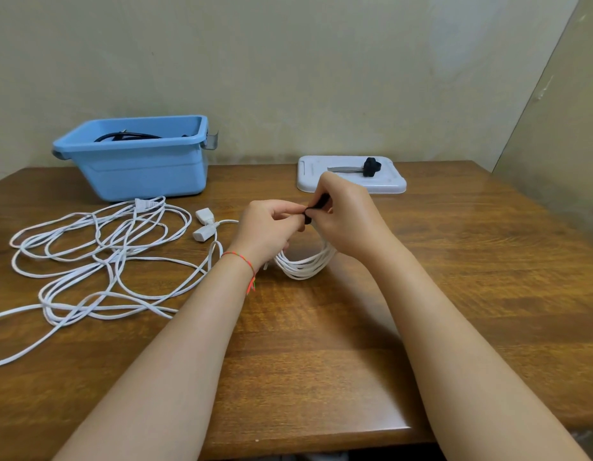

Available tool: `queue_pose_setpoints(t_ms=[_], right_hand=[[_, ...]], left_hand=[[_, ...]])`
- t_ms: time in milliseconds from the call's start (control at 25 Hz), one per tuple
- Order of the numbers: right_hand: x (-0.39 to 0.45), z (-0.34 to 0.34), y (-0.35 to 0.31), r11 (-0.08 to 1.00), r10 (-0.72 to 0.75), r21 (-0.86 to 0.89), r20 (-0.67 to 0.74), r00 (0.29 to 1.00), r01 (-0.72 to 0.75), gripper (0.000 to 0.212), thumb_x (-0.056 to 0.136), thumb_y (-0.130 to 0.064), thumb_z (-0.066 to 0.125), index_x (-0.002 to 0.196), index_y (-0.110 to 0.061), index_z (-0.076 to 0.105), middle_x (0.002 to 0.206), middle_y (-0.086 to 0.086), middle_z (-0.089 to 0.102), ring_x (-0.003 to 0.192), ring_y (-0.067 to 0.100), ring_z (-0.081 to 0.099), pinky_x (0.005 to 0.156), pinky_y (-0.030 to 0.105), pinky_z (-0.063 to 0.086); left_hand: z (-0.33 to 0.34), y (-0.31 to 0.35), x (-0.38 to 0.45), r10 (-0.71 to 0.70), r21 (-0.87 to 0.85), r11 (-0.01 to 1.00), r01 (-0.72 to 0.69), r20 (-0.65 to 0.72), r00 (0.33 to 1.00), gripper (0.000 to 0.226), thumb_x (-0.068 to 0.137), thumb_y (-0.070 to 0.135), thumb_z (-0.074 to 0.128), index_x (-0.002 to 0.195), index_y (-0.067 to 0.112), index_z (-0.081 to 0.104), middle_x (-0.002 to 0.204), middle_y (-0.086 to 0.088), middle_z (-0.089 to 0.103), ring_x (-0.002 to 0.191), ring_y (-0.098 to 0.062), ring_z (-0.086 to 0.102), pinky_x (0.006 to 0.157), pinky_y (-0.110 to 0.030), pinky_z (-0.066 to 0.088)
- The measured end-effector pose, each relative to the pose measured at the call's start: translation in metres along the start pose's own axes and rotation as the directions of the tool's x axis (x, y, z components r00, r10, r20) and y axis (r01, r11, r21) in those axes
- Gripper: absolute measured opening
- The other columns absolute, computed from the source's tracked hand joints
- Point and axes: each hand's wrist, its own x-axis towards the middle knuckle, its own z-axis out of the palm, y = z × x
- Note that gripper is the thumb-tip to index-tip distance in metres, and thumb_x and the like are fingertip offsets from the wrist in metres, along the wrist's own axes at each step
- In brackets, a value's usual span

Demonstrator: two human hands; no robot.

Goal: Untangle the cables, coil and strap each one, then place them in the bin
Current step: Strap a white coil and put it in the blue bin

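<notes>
So we've got both hands up near the middle of the wooden worktop, working on a coiled white cable. The left hand has its fingers curled round the top of the coil, and the right hand pinches a black strap right at the spot where the two hands meet. The bottom of the coil hangs down and looks like it touches the wood.

Off to the left there's a loose white cable sprawled in messy loops, with one strand running off the left side of the view, and its white plugs lying just beside the left hand. The blue bin sits at the back left against the wall, a black cable already inside. Back right, a white lid carries another black strap.

Bare wood shows on the right half and along the near edge.
</notes>
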Motion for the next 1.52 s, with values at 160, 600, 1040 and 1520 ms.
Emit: queue_pose_setpoints(t_ms=[160, 600, 1040, 1520], right_hand=[[0.001, 0.001, 0.009, 0.989, 0.087, 0.127, -0.054, 0.995, -0.08, 0.021, 0.082, -0.006, 0.072, 0.078, -0.013, 0.053, 0.079, 0.003, 0.065, 0.077, 0.019, 0.061, 0.072, 0.039, 0.053], [0.005, 0.0, 0.003, 0.95, 0.195, 0.274, -0.154, 0.969, -0.148, 0.02, 0.082, -0.018, 0.076, 0.083, -0.021, 0.056, 0.078, -0.003, 0.067, 0.078, 0.015, 0.066, 0.074, 0.032, 0.053], [-0.001, 0.002, 0.001, 0.886, 0.341, 0.256, 0.204, 0.918, -0.386, 0.011, 0.084, -0.028, 0.077, 0.091, -0.02, 0.073, 0.087, -0.005, 0.072, 0.087, 0.01, 0.066, 0.077, 0.026, 0.053], [0.0, 0.012, 0.008, 0.946, 0.247, 0.21, 0.019, 0.969, -0.245, 0.014, 0.081, -0.011, 0.076, 0.078, -0.021, 0.066, 0.086, -0.003, 0.07, 0.084, 0.013, 0.065, 0.074, 0.024, 0.052]], left_hand=[[0.001, 0.001, -0.001, 0.015, 0.003, 1.0, -0.015, 0.012, 1.0, 0.015, 0.087, 0.015, 0.065, 0.089, 0.022, 0.078, 0.077, -0.003, 0.075, 0.047, -0.014, 0.048, 0.054, -0.026, 0.043], [0.004, -0.003, 0.0, 0.07, 0.076, 0.995, -0.069, -0.01, 0.997, 0.013, 0.09, 0.027, 0.071, 0.084, 0.018, 0.079, 0.073, 0.002, 0.074, 0.045, 0.004, 0.049, 0.057, -0.024, 0.038], [0.0, 0.001, 0.001, -0.158, -0.04, 0.987, 0.157, -0.013, 0.987, 0.023, 0.096, 0.03, 0.061, 0.09, 0.013, 0.074, 0.067, -0.002, 0.068, 0.049, -0.013, 0.04, 0.053, -0.023, 0.038], [-0.004, -0.001, 0.001, -0.097, -0.001, 0.995, 0.098, 0.128, 0.987, 0.016, 0.094, 0.01, 0.062, 0.106, 0.014, 0.072, 0.084, -0.001, 0.072, 0.053, -0.006, 0.046, 0.059, -0.019, 0.044]])
